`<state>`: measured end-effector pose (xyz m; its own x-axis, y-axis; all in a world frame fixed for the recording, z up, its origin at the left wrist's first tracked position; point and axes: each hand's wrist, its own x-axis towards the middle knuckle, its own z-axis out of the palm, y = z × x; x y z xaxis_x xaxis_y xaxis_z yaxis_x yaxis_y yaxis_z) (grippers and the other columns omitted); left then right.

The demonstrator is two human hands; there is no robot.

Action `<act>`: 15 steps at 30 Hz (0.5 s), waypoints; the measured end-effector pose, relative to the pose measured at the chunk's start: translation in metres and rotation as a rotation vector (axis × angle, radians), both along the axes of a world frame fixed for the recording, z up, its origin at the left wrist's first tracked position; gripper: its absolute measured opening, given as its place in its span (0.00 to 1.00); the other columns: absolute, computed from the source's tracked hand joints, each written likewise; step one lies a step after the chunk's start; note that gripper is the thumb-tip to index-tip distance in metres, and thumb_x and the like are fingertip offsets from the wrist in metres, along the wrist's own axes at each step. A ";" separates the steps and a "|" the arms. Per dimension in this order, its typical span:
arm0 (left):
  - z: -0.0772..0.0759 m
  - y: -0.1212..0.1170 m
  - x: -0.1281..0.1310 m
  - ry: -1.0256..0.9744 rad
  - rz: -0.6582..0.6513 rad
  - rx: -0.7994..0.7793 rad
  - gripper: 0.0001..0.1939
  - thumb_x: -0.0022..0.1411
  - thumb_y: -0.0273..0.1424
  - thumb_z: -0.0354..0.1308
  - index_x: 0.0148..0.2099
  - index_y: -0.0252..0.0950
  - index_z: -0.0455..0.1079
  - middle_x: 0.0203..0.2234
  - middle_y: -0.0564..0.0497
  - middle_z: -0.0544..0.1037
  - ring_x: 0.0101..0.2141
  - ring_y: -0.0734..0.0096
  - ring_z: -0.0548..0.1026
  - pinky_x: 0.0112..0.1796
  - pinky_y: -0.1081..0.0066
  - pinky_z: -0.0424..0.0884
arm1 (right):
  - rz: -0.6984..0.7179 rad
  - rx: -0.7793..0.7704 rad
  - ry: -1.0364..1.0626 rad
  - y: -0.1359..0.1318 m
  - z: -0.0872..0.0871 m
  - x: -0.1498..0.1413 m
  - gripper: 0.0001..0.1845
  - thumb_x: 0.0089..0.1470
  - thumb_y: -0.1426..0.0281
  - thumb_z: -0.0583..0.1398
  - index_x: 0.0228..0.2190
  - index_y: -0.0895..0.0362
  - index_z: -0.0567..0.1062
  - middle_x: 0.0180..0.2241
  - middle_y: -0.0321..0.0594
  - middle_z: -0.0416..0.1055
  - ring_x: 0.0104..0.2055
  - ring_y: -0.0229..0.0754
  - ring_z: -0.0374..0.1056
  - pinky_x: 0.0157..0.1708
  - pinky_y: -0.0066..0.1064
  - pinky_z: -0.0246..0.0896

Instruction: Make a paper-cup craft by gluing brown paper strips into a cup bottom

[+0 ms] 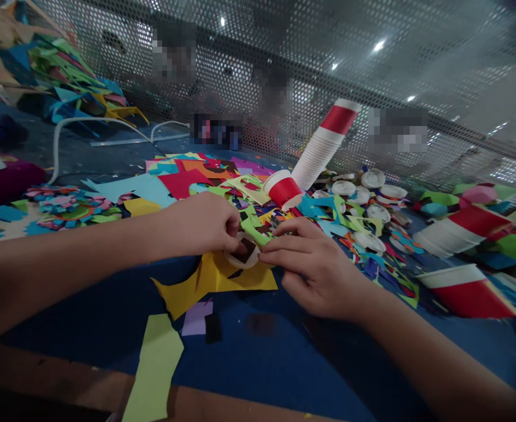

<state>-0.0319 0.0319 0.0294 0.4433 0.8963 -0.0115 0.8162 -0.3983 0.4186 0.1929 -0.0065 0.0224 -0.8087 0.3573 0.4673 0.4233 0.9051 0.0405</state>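
White and round, a shallow dish-like piece (253, 261) is sitting between a person's two hands, over yellow paper (240, 283) on a blue table (262, 363). The left hand (207, 225) is reaching in with its fingertips touching a dark brown square (248, 248) inside the piece; the right hand (317, 269) is resting its fingertips along the opposite edge, beside a bright green strip (256, 231). Whether either hand is gripping the piece, one cannot tell. Beyond them, a red-and-white cup (283, 190) is sitting beside a tall stack of cups (319, 149) among coloured paper scraps (185, 180), any lettering proving too blurred to read.
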 end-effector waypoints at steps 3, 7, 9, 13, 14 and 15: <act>-0.002 0.008 -0.003 -0.045 -0.136 0.110 0.08 0.49 0.37 0.64 0.31 0.39 0.73 0.25 0.55 0.74 0.26 0.69 0.70 0.26 0.73 0.56 | 0.000 -0.016 -0.009 0.000 0.000 0.000 0.20 0.49 0.81 0.53 0.36 0.59 0.82 0.36 0.41 0.81 0.44 0.51 0.68 0.46 0.44 0.70; -0.002 0.012 -0.004 -0.041 -0.418 0.233 0.05 0.54 0.28 0.65 0.35 0.39 0.79 0.31 0.53 0.76 0.33 0.69 0.73 0.33 0.74 0.62 | 0.003 -0.028 -0.016 0.000 0.000 0.000 0.19 0.48 0.81 0.53 0.36 0.61 0.82 0.36 0.43 0.81 0.45 0.51 0.68 0.47 0.44 0.69; -0.002 0.009 -0.003 0.020 -0.524 0.302 0.08 0.58 0.25 0.63 0.37 0.41 0.81 0.34 0.51 0.78 0.36 0.68 0.73 0.36 0.72 0.63 | 0.002 -0.037 -0.019 -0.001 0.001 0.000 0.19 0.48 0.81 0.53 0.34 0.63 0.82 0.35 0.45 0.81 0.45 0.51 0.68 0.47 0.44 0.69; -0.004 0.004 -0.004 0.134 -0.640 0.445 0.11 0.66 0.25 0.57 0.40 0.39 0.81 0.36 0.48 0.80 0.38 0.64 0.72 0.38 0.68 0.64 | 0.002 -0.044 -0.032 -0.001 0.002 0.001 0.18 0.49 0.81 0.53 0.33 0.63 0.82 0.36 0.44 0.81 0.44 0.51 0.68 0.45 0.44 0.70; -0.005 0.004 -0.004 0.143 -0.667 0.465 0.11 0.66 0.25 0.57 0.40 0.39 0.81 0.36 0.48 0.80 0.38 0.63 0.73 0.40 0.67 0.64 | 0.004 -0.046 -0.033 -0.001 0.003 0.001 0.18 0.49 0.81 0.52 0.33 0.63 0.82 0.36 0.44 0.81 0.43 0.51 0.68 0.45 0.44 0.70; -0.005 0.004 -0.005 0.147 -0.697 0.476 0.10 0.66 0.25 0.57 0.39 0.39 0.81 0.36 0.49 0.81 0.39 0.64 0.73 0.41 0.67 0.65 | 0.008 -0.049 -0.032 -0.001 0.003 0.001 0.19 0.49 0.81 0.52 0.33 0.63 0.82 0.36 0.44 0.81 0.43 0.51 0.68 0.45 0.43 0.70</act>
